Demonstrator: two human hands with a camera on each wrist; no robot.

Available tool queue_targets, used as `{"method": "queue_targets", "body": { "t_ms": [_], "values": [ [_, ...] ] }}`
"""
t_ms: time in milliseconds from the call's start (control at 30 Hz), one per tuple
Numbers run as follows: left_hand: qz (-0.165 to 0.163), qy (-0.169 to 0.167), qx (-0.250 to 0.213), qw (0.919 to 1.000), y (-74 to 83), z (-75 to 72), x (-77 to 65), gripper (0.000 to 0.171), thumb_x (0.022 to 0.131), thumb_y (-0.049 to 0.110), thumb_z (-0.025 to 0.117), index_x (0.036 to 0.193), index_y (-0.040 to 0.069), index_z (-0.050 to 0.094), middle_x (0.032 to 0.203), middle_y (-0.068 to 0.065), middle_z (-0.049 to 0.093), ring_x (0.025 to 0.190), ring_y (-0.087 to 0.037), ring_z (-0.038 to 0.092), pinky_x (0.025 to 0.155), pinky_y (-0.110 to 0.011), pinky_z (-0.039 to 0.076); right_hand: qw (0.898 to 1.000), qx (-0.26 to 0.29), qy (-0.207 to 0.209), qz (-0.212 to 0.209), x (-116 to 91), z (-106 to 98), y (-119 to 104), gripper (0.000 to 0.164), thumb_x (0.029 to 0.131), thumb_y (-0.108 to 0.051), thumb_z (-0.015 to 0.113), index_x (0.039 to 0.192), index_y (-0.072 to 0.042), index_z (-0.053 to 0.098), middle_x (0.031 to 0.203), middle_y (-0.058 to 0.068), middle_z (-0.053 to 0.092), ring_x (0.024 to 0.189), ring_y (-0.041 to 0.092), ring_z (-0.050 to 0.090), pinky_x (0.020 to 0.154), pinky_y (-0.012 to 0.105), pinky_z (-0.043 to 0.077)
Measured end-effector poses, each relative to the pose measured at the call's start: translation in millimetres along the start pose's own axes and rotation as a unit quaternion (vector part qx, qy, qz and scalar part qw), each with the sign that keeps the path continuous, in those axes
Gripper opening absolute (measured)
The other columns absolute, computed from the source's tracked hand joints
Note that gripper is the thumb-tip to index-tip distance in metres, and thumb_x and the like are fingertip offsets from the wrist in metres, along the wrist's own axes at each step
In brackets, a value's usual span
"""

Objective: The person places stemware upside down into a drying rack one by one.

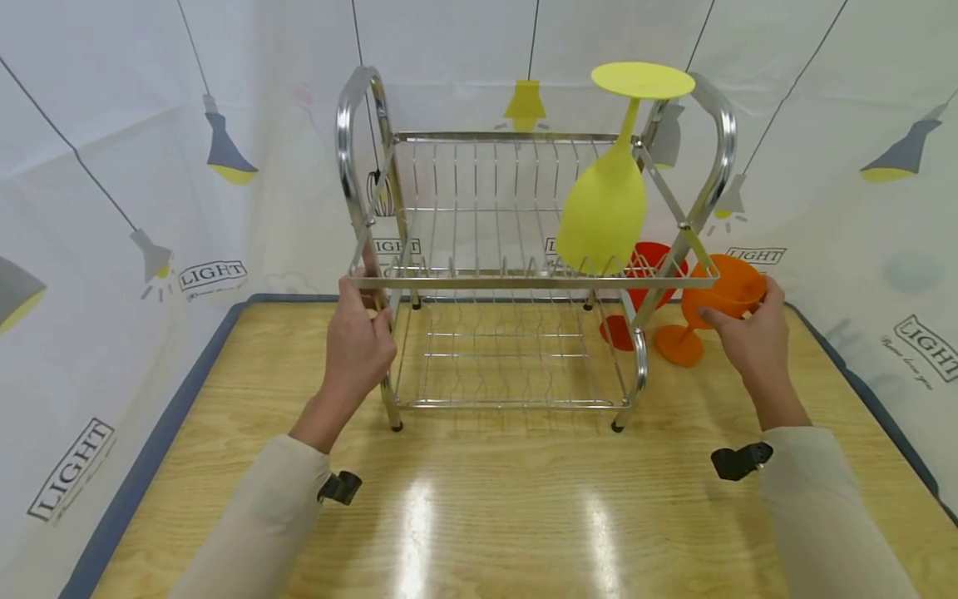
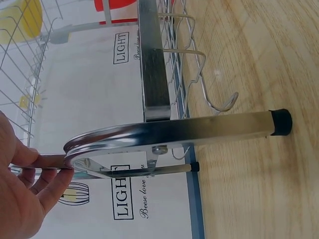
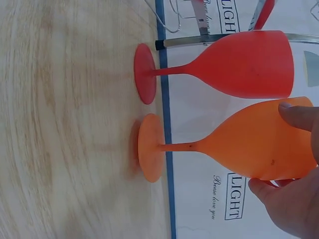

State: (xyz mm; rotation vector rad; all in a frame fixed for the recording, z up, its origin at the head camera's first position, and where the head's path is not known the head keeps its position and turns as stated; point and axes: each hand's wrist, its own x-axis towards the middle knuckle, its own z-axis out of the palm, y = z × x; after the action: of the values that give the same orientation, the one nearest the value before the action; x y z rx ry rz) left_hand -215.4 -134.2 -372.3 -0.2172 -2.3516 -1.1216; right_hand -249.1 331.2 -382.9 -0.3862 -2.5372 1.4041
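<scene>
A two-tier metal dish rack stands on the wooden table. My left hand grips the left end of its upper tier; in the left wrist view, thumb and fingers pinch the flat metal bar. Beyond the rack's right side, my right hand holds an orange wine glass by its bowl, thumb on one side and fingers on the other. The orange glass is upright, its base close over the table. Next to it stands a red wine glass. A yellow wine glass sits upside down on the upper tier, at the right.
The rack's lower tier is a wire shelf close above the table. Behind and at both sides hangs a white sheet printed with lamps and lettering. A blue edge strip borders the table.
</scene>
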Motion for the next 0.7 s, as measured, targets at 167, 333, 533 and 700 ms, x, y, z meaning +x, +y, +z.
{"method": "queue_targets", "body": {
  "t_ms": [167, 333, 533, 700],
  "values": [
    [-0.001, 0.001, -0.003, 1.0000, -0.3, -0.1, 0.1, 0.044, 0.090, -0.006, 0.054, 0.130, -0.007, 0.036, 0.107, -0.027, 0.056, 0.097, -0.038, 0.058, 0.072, -0.048, 0.052, 1.000, 0.002, 0.006, -0.012, -3.4, -5.6, -2.9, 0.095, 0.090, -0.040, 0.066, 0.156, -0.015, 0.003, 0.159, 0.012, 0.022, 0.144, 0.032, 0.027, 0.112, 0.049, 0.035],
    [-0.007, 0.003, -0.020, 0.9998, -1.9, 0.8, -0.3, 0.044, 0.090, -0.008, 0.054, 0.130, -0.007, 0.036, 0.108, -0.026, 0.056, 0.098, -0.037, 0.059, 0.072, -0.046, 0.055, 1.000, -0.001, 0.009, -0.026, -10.3, -11.3, -6.6, 0.093, 0.090, -0.039, 0.066, 0.156, -0.017, 0.005, 0.158, 0.012, 0.024, 0.143, 0.032, 0.029, 0.111, 0.049, 0.037],
    [-0.014, 0.010, -0.047, 0.9987, -3.3, 2.4, -1.1, 0.045, 0.089, -0.011, 0.053, 0.132, -0.008, 0.037, 0.109, -0.025, 0.055, 0.099, -0.035, 0.059, 0.077, -0.044, 0.058, 0.999, 0.003, 0.008, -0.051, -19.6, -19.4, -16.3, 0.087, 0.091, -0.031, 0.066, 0.156, -0.018, 0.009, 0.156, 0.011, 0.024, 0.142, 0.032, 0.031, 0.113, 0.046, 0.036],
    [-0.010, 0.020, -0.058, 0.9981, -3.0, 2.7, -2.1, 0.047, 0.089, -0.011, 0.054, 0.132, -0.007, 0.038, 0.109, -0.025, 0.055, 0.099, -0.035, 0.060, 0.078, -0.044, 0.058, 0.997, 0.007, 0.012, -0.074, -26.5, -22.7, -26.3, 0.085, 0.092, -0.025, 0.066, 0.155, -0.016, 0.010, 0.156, 0.013, 0.022, 0.142, 0.034, 0.030, 0.116, 0.045, 0.031]
  ]
}}
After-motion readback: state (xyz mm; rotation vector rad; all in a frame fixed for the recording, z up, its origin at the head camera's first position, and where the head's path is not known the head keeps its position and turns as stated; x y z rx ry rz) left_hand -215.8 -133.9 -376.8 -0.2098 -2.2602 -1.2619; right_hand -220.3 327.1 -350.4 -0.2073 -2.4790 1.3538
